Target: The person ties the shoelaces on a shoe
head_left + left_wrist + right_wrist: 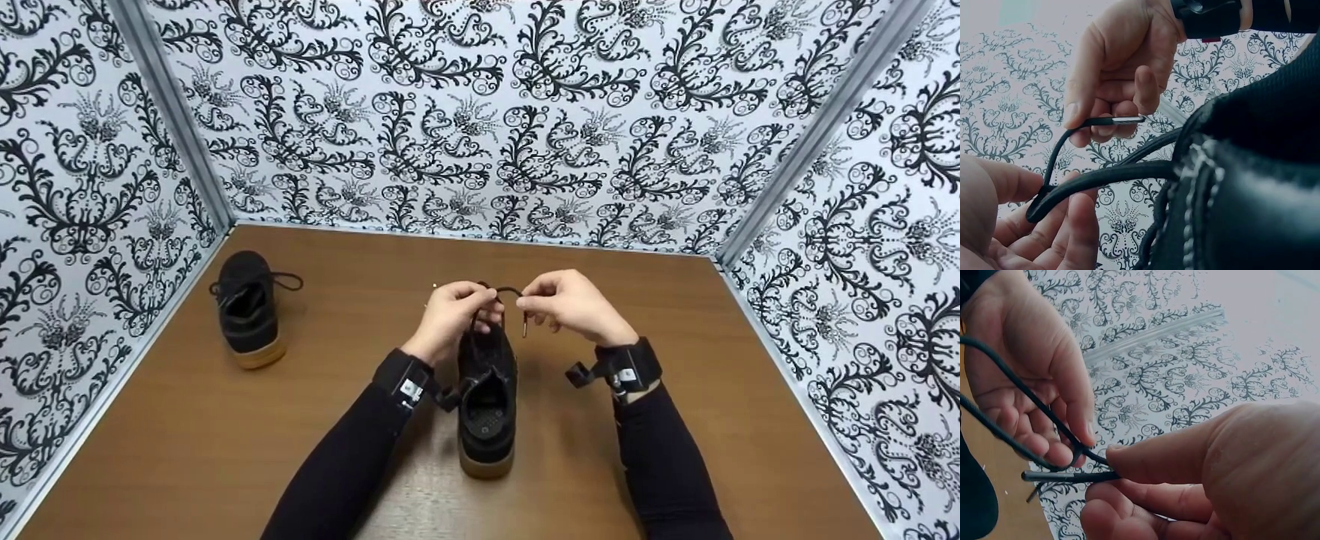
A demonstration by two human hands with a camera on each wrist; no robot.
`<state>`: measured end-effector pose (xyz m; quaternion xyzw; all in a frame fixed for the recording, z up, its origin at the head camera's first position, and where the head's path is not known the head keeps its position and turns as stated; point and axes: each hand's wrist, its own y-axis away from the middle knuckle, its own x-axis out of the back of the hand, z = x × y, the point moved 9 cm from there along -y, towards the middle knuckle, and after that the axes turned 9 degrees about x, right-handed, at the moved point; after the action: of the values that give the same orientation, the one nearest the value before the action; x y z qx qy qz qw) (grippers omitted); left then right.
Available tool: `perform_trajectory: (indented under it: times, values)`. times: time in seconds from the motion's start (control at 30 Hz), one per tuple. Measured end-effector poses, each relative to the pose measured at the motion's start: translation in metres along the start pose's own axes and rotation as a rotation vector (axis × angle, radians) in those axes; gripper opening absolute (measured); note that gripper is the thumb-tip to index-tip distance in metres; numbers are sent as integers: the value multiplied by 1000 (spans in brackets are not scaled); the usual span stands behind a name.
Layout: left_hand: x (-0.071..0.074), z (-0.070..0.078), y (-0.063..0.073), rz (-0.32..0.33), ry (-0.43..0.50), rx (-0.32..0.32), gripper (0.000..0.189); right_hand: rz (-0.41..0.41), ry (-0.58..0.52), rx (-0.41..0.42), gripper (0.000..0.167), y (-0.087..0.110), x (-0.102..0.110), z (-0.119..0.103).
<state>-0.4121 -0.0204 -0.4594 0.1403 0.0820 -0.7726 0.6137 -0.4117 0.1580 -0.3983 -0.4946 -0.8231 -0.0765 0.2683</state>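
Wallpaper [480,127] in a black-and-white scroll pattern covers the panels behind and to either side of the lacing sneaker [486,447], which stands upright on a brown wood-look tabletop [150,427]. Two black sleeves [337,457] reach forward, one on each side of that sneaker. It is a black low-top with a tan gum sole, its heel toward the wearer. Its mate, a second black sneaker [247,326], stands well apart, farther back and to the left of it, with a loop of lace sticking out at its right side.

Both hands are above the front of the lacing sneaker, fingers curled. The left hand [457,315] pinches a bend of lace between thumb and fingers; the right hand [571,304], out to the sneaker's right, pinches one free end. Black wrist straps [643,364] sit above the shoe's sides, carrying small cameras [579,375] and white labels [411,388] whose marks are too small to read.

Inside the lacing sneaker lies a dark insole [486,421] with a dotted, illegible print. The black lace [1112,173] runs from its upper to both hands, ending in a shiny aglet [1127,119] just past the right fingertips.
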Motion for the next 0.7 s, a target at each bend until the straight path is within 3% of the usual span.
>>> perform_trajectory:
  times: [0.33, 0.7]
  values:
    - [0, -3, -2, -15, 22, -2, 11, -38, -101, 5, 17, -2, -14, -2]
    - [0, -3, -3, -8, 55, -4, 9, -82, -51, 11, 22, -3, -22, -3]
